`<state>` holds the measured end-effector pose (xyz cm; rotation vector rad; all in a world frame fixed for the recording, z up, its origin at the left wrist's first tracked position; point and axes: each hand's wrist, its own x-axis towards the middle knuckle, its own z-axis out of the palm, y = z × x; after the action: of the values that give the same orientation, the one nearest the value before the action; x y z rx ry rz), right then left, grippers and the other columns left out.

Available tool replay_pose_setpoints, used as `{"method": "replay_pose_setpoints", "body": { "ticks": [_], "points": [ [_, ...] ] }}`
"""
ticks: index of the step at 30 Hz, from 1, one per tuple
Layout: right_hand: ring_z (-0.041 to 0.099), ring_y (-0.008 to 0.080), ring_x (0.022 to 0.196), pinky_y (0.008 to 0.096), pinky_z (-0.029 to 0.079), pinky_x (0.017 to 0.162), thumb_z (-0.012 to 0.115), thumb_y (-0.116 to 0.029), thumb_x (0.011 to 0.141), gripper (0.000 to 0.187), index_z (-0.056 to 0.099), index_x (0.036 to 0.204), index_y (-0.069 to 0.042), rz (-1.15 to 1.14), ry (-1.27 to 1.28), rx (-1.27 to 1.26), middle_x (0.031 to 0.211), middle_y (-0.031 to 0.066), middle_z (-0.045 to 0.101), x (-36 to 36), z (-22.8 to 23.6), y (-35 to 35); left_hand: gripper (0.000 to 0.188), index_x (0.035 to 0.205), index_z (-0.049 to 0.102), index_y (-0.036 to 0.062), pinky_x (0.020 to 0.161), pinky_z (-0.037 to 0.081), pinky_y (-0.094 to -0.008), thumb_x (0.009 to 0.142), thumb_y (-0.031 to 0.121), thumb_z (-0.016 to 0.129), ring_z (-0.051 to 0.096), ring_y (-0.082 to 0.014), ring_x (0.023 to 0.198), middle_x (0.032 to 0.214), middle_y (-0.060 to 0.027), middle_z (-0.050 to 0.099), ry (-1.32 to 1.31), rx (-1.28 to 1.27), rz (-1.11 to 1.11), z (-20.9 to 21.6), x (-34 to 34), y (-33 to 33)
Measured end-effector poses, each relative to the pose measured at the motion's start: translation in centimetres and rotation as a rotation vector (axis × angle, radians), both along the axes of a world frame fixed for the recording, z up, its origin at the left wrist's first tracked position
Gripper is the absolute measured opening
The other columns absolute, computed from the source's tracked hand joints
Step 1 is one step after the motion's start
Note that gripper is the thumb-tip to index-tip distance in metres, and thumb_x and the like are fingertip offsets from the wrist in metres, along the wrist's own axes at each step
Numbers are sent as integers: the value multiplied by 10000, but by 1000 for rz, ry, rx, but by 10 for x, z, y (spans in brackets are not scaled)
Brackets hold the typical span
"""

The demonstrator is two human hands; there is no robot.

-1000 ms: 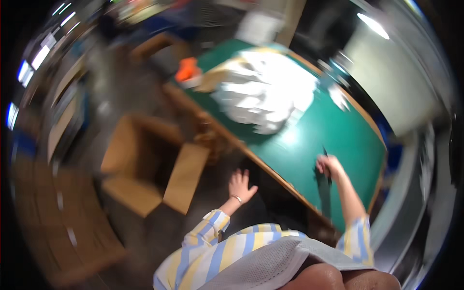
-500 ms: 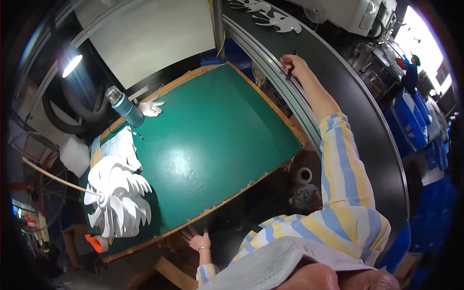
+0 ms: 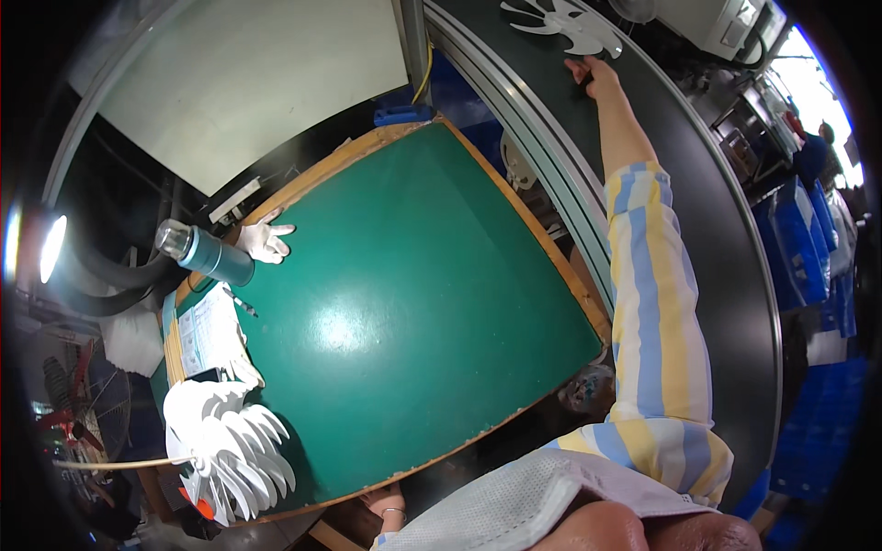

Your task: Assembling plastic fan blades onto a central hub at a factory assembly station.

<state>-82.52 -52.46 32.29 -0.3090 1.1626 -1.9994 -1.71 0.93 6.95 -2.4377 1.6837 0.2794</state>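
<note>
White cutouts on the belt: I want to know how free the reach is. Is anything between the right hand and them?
Nothing visible. The right hand lies on the black belt, just beside the white cutouts.

You have a green-topped table (image 3: 413, 275) with a wooden rim in front of you. At its far left corner lies a white glove (image 3: 265, 241), just beside a teal bottle (image 3: 204, 255) lying on its side. Along the left edge rests a printed sheet (image 3: 207, 329), and at the near left corner sits a stack of white fan-shaped cutouts (image 3: 230, 445). To your right runs a dark conveyor belt (image 3: 726, 239); at its far end lie more white cutouts (image 3: 562, 20), which your right hand (image 3: 593, 75) touches.
</note>
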Motion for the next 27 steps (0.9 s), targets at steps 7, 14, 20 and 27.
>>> {"method": "replay_pose_setpoints", "body": {
  "ticks": [7, 14, 20, 27],
  "points": [
    [620, 236, 687, 324, 421, 501, 445, -90, 938, 160, 553, 986, 19, 102, 349, 200, 991, 175, 678, 3, -1, -37, 619, 1244, 516, 51, 990, 408, -468, 836, 510, 592, 504, -347, 1170, 1252, -177, 544, 25, 112, -119, 39, -7, -81],
    [588, 156, 471, 296, 400, 371, 717, -39, 708, 125, 600, 685, -2, -562, 281, 334, 644, 104, 644, 72, 23, 86, 675, 1341, 419, 86, 1016, 372, -501, 840, 499, 602, 440, -365, 1234, 1329, -222, 457, -52, 110, -171, -6, 30, -76],
    [502, 150, 413, 276, 302, 346, 691, -56, 738, 112, 621, 681, 9, -432, 242, 541, 606, 101, 606, 74, 46, 214, 744, 1425, 337, 115, 1039, 342, -530, 844, 490, 610, 384, -381, 1288, 1395, -262, 383, -38, 54, -34, -58, 62, -36],
    [531, 137, 496, 251, 277, 363, 596, -35, 818, 109, 631, 753, 46, -170, 217, 123, 685, 124, 622, 173, 54, 282, 810, 1466, 317, 193, 1082, 261, -554, 799, 510, 647, 253, -438, 1351, 1490, -239, 259, 173, 60, 81, -52, 53, -1]
  ]
}}
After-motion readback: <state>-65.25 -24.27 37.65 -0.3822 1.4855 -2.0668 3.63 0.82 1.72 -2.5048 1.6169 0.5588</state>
